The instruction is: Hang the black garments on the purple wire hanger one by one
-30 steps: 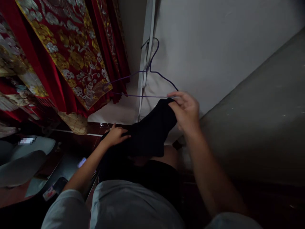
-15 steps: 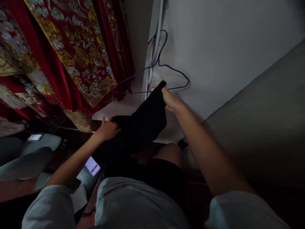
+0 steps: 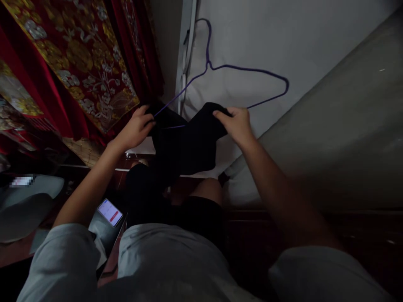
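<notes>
A black garment (image 3: 195,144), its exact kind lost in the dark, is stretched between my two hands in front of a purple clothes hanger (image 3: 245,68). My right hand (image 3: 237,123) pinches the garment's upper right part, thumb on top, with the hanger's lower bar just behind. At the upper left edge of the cloth, my left hand (image 3: 137,128) has its fingers closed on the fabric, close to the hanger's left end. Part of the lower bar shows between the folds; the rest is covered by the cloth. The hanger's hook is up by a pale vertical strip.
Red embroidered cloth (image 3: 94,63) hangs at the upper left. A lit phone (image 3: 110,212) lies on a grey surface beside my left arm. A second bright screen (image 3: 22,181), blurred out, is on the far left. The white wall (image 3: 299,37) rises behind the hanger.
My left hand has risen to the garment's upper left edge near the hanger. My right hand has shifted right, and the hanger has swung rightward with more of its right arm showing.
</notes>
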`<state>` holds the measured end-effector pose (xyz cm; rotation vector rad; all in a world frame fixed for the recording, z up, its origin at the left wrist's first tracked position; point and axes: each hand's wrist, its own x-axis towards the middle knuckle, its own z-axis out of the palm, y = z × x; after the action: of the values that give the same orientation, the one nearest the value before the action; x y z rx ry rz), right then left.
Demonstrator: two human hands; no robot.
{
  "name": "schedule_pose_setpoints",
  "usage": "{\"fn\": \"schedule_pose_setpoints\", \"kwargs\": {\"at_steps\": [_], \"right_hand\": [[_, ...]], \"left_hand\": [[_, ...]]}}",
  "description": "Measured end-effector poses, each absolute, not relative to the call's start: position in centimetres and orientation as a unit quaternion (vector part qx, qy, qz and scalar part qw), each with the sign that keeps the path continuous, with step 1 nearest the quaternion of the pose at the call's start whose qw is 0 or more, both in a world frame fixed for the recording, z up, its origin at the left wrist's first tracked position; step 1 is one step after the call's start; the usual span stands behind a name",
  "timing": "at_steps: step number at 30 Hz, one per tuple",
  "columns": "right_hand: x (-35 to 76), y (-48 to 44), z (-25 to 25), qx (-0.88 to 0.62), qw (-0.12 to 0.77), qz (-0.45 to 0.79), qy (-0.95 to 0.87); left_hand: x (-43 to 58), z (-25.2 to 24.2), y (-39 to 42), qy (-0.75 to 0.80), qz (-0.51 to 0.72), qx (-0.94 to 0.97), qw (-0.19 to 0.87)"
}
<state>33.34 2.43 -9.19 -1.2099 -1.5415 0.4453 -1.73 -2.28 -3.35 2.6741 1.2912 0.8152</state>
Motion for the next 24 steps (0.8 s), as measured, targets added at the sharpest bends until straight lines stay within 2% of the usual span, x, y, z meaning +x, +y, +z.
{"fn": "schedule_pose_setpoints", "kwargs": {"at_steps": [6, 10, 12, 15, 20, 24], "right_hand": [[30.8, -0.7, -10.5, -0.464, 0.562, 0.129, -0.673], [34.7, -0.1, -10.7, -0.474, 0.671, -0.014, -0.570], [37.3, 1.1, -9.5, -0.495, 0.723, -0.036, -0.480], [39.1, 2.5, -6.3, -0.481, 0.731, 0.056, -0.482], [36.5, 2.1, -1.4, -0.349, 0.759, 0.238, -0.496], [33.5, 2.2, -1.3, -0.376, 0.684, 0.365, -0.508]], "left_hand": [[2.0, -1.9, 1.1, 0.335, 0.358, 0.871, 0.023], [0.4, -1.8, 2.3, 0.360, 0.352, 0.864, 0.012], [-0.7, -1.4, 2.6, 0.372, 0.323, 0.870, 0.005], [-1.6, -0.2, 2.7, 0.377, 0.309, 0.873, -0.004], [-1.8, 1.0, 2.9, 0.390, 0.352, 0.851, 0.027], [-1.8, 0.7, 3.7, 0.399, 0.397, 0.826, 0.026]]}}
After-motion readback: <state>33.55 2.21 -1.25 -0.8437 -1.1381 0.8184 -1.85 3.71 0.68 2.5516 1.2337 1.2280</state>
